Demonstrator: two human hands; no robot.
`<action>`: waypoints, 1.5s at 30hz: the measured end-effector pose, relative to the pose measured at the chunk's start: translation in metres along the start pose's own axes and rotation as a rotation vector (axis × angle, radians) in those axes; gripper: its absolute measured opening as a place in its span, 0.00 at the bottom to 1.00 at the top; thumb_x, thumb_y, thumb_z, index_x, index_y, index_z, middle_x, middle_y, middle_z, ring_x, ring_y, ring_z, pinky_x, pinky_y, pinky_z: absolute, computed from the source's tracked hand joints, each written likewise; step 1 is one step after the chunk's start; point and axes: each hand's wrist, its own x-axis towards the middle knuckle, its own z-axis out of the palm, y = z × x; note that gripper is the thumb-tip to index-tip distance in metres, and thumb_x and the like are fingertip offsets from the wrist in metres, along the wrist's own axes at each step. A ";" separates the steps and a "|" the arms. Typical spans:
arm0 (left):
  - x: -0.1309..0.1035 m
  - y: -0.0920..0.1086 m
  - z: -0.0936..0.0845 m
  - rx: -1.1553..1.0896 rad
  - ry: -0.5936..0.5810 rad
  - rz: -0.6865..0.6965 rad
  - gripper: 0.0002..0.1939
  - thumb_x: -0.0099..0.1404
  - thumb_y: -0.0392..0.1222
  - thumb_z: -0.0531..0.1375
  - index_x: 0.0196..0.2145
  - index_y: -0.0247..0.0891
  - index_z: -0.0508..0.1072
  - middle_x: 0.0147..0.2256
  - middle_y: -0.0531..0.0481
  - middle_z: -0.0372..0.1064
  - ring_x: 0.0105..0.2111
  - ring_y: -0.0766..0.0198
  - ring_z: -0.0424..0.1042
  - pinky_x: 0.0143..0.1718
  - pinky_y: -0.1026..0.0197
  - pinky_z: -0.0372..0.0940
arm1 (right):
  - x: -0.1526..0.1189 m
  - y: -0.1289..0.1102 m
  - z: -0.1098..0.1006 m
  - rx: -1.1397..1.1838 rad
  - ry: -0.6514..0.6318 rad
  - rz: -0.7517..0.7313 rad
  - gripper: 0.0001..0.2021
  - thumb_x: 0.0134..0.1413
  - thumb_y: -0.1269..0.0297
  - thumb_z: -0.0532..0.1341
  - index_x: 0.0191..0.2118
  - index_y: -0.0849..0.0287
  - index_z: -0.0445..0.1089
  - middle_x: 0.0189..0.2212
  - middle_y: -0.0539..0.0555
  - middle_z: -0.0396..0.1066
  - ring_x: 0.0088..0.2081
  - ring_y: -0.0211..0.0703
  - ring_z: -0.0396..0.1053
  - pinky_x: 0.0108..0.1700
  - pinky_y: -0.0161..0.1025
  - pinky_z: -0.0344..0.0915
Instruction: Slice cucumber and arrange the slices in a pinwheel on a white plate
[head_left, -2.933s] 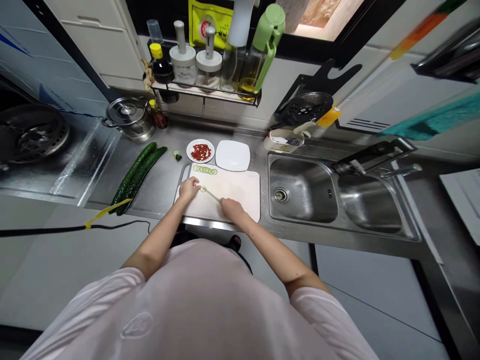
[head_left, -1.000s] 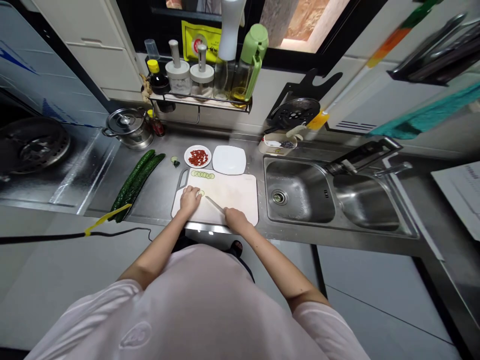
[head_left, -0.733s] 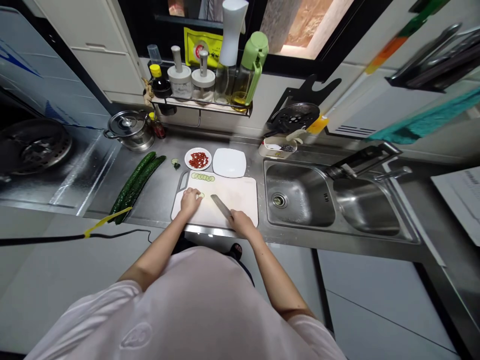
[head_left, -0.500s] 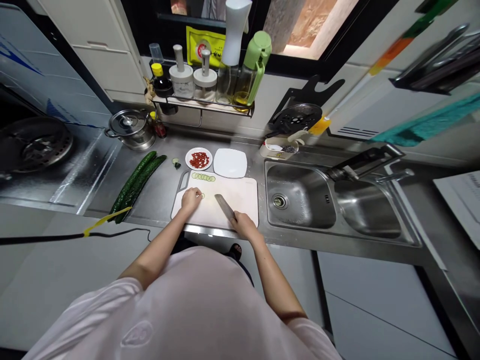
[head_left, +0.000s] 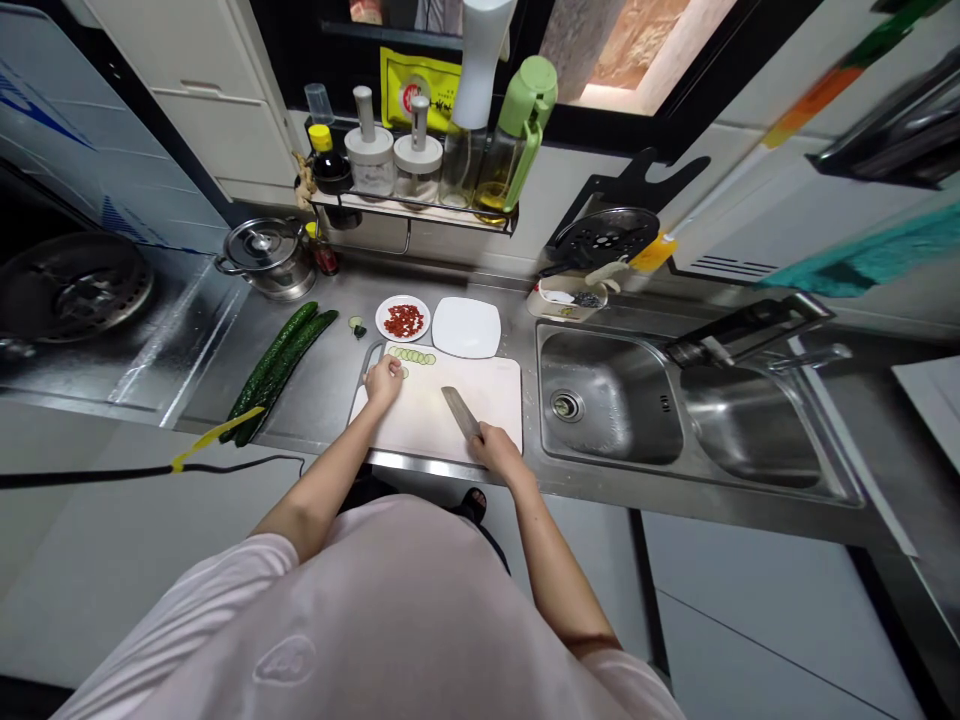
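the left hand (head_left: 383, 383) is resting over the left part of the white cutting board (head_left: 480, 385), and a single pale green slice (head_left: 406, 373) is lying right at its fingertips, on their right side. the row of overlapping slices (head_left: 412, 356) is sitting just beyond that one, away from the person and slightly to the right, its long axis running left to right along the board's far edge; the left hand is lying nearer to both. its fingers are curling in, thumb and forefinger close together; whether they are pinching the slice or only touching it, i cannot tell.

the right hand (head_left: 496, 450) is gripping a knife (head_left: 459, 408) near the board's near right corner, its fingers wrapping round the handle. the blade is pointing away from the person and leftward, roughly toward the slices, with bare board lying between its tip and them.

to the left of the board, two cucumbers (head_left: 289, 362) are lying side by side on the worktop (head_left: 330, 385), slanting from near left to far right, well apart from the left hand. small offcuts (head_left: 360, 330) are lying between them and a round plate (head_left: 380, 317) of red pieces (head_left: 404, 321); a square white plate (head_left: 466, 328) is standing just right of it.
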 end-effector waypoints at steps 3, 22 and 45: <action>0.007 -0.001 -0.002 0.033 0.058 -0.021 0.10 0.60 0.37 0.52 0.38 0.44 0.70 0.34 0.51 0.71 0.41 0.57 0.68 0.46 0.53 0.54 | 0.000 0.000 -0.002 0.007 0.000 0.004 0.11 0.59 0.66 0.51 0.41 0.61 0.68 0.36 0.58 0.72 0.37 0.43 0.69 0.32 0.33 0.53; 0.001 -0.003 -0.009 0.203 0.092 0.027 0.12 0.63 0.45 0.52 0.40 0.44 0.73 0.43 0.42 0.68 0.47 0.49 0.61 0.48 0.47 0.53 | 0.002 0.002 -0.004 -0.012 0.020 0.016 0.11 0.59 0.65 0.50 0.41 0.62 0.67 0.37 0.59 0.72 0.38 0.43 0.69 0.33 0.33 0.54; 0.025 0.049 0.026 0.192 -0.120 0.400 0.11 0.62 0.39 0.54 0.42 0.43 0.72 0.42 0.42 0.65 0.48 0.50 0.60 0.49 0.50 0.54 | -0.001 0.005 0.002 0.019 0.082 0.125 0.14 0.61 0.66 0.47 0.51 0.61 0.56 0.38 0.60 0.71 0.39 0.47 0.69 0.35 0.35 0.55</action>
